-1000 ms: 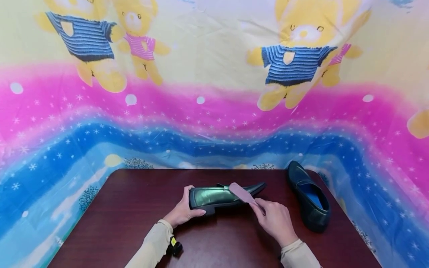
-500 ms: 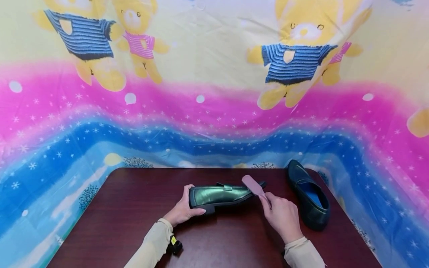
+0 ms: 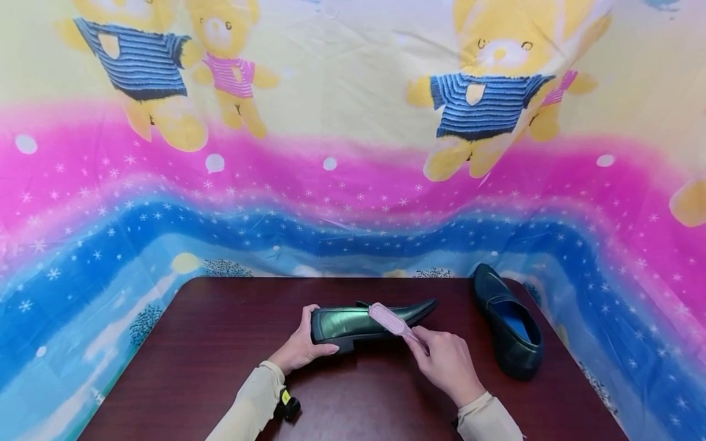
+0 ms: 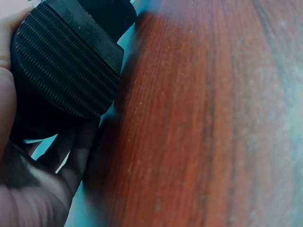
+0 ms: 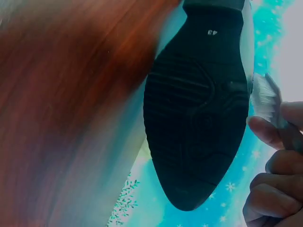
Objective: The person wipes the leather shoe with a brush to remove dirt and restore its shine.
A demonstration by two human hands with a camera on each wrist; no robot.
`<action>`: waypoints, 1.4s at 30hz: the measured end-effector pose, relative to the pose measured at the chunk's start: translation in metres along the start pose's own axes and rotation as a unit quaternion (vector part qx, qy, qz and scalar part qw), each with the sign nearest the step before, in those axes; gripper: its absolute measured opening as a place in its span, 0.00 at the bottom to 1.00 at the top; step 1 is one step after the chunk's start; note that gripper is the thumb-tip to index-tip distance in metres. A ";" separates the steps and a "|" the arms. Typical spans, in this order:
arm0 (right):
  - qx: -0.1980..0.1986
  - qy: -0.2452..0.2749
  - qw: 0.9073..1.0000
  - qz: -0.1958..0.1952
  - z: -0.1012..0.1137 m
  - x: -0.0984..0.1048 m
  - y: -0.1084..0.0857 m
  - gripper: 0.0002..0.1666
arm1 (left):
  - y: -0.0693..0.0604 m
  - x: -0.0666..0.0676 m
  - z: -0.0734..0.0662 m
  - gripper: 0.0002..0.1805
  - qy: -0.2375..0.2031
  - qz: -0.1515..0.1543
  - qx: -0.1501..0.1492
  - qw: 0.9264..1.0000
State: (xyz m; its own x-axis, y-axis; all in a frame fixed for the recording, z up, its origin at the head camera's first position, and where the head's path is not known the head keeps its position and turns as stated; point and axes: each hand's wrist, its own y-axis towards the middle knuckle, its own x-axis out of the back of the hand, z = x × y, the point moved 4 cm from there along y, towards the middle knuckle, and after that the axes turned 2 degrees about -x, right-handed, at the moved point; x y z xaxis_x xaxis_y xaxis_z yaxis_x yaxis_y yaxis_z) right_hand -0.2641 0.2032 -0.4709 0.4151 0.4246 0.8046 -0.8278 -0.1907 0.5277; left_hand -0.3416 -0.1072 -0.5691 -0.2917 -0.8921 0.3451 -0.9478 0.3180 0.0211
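Dark green and glossy, the held shoe [image 3: 342,323] is centre stage in the head view, tipped onto its side, sole edge toward the person. And the left hand [image 3: 300,349] has it firmly by the heel, fingers on one side, thumb on the other! Over at its forepart, the right hand [image 3: 449,364] grips the handle of a pale pink brush [image 3: 388,318], its head now across the upper just toe-side of the strap. Half a second ago that brush was out by the toe; back it comes, while shoe and left hand have hardly stirred. That looks like stroking to and fro along the upper, with the left hand serving as the clamp. Beyond the held shoe's toe, well apart, the second shoe [image 3: 504,327] stands upright on the brown table [image 3: 220,343], toe toward the bear-print curtain [image 3: 342,202].

Over to the left wrist: the held shoe's ridged heel [image 4: 66,66] fills the hand, fingers curled beneath and around it. Whether the shoe touches the table cannot be told.

Right wrist now, and here's the held shoe's dark sole [image 5: 199,113], full on! Beside it, white bristles [image 5: 265,99] face the upper, thumb and fingers pinching the handle; the contact itself is too blurred to judge.
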 end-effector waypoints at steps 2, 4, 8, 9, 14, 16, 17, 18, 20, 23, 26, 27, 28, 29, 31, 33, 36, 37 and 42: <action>-0.016 0.000 1.000 0.007 -0.004 0.001 0.001 0.08 | 0.000 0.000 0.000 0.59 -0.004 0.000 0.003 1.000; -0.035 -0.002 0.999 0.022 -0.009 0.002 0.003 0.04 | -0.001 0.000 0.000 0.60 -0.007 0.000 0.005 1.000; -0.070 -0.012 0.997 0.025 -0.019 0.007 0.004 0.07 | 0.000 0.000 -0.001 0.60 0.000 0.003 0.002 1.000; -0.075 -0.017 0.997 0.020 -0.021 0.008 0.004 0.07 | 0.000 0.000 -0.001 0.59 0.000 0.005 0.001 1.000; -0.083 -0.034 0.996 -0.005 -0.025 0.012 0.006 0.08 | 0.000 -0.001 0.000 0.57 -0.003 0.002 0.002 1.000; -0.088 -0.032 0.996 -0.006 -0.025 0.012 0.006 0.08 | 0.000 -0.001 0.000 0.57 -0.007 0.003 0.002 1.000; -0.091 -0.029 0.995 -0.006 -0.025 0.011 0.006 0.08 | 0.000 -0.001 0.000 0.57 -0.009 0.004 0.002 1.000; -0.094 -0.027 0.995 -0.005 -0.025 0.011 0.006 0.08 | -0.001 -0.001 0.000 0.57 -0.012 0.006 0.003 1.000; -0.101 -0.020 0.995 -0.002 -0.025 0.010 0.006 0.08 | -0.001 -0.001 0.000 0.58 -0.014 0.011 0.003 1.000; -0.110 -0.003 0.994 -0.001 -0.025 0.011 0.006 0.08 | -0.002 -0.001 0.000 0.59 -0.012 0.012 0.008 1.000; -0.116 0.015 0.993 -0.003 -0.024 0.014 0.008 0.08 | -0.001 -0.001 -0.001 0.59 -0.008 0.009 0.006 1.000; -0.117 0.019 0.993 -0.002 -0.024 0.014 0.009 0.08 | 0.000 0.000 -0.001 0.59 -0.009 0.007 0.005 1.000; -0.117 0.024 0.993 0.002 -0.024 0.015 0.009 0.08 | 0.000 0.000 -0.001 0.59 -0.010 0.006 0.003 1.000; -0.118 0.028 0.993 0.008 -0.024 0.014 0.010 0.08 | 0.000 0.000 -0.001 0.59 -0.011 0.004 0.002 1.000; -0.121 0.033 0.992 0.019 -0.025 0.014 0.011 0.09 | -0.001 0.000 -0.002 0.59 -0.013 0.003 0.001 1.000; -0.130 0.036 0.990 0.030 -0.028 0.013 0.011 0.09 | -0.001 -0.001 -0.002 0.59 -0.015 0.003 0.003 1.000; -0.139 0.035 0.989 0.036 -0.035 0.014 0.012 0.12 | -0.002 -0.002 -0.002 0.59 -0.015 0.005 0.003 1.000; -0.141 0.033 0.989 0.034 -0.038 0.015 0.012 0.13 | -0.002 -0.002 -0.003 0.59 -0.014 0.006 0.001 1.000; -0.158 0.006 0.987 0.011 -0.058 0.019 0.012 0.17 | -0.002 -0.002 -0.003 0.58 -0.018 0.007 0.000 1.000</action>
State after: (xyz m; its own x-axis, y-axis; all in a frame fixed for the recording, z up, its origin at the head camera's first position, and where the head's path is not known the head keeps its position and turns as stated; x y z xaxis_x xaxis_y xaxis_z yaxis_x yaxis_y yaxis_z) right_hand -0.2884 0.2605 -0.4651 0.3920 0.4346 0.8108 -0.9140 0.0842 0.3968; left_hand -0.3390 -0.1053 -0.5666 -0.3084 -0.8988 0.3116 -0.9438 0.3300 0.0177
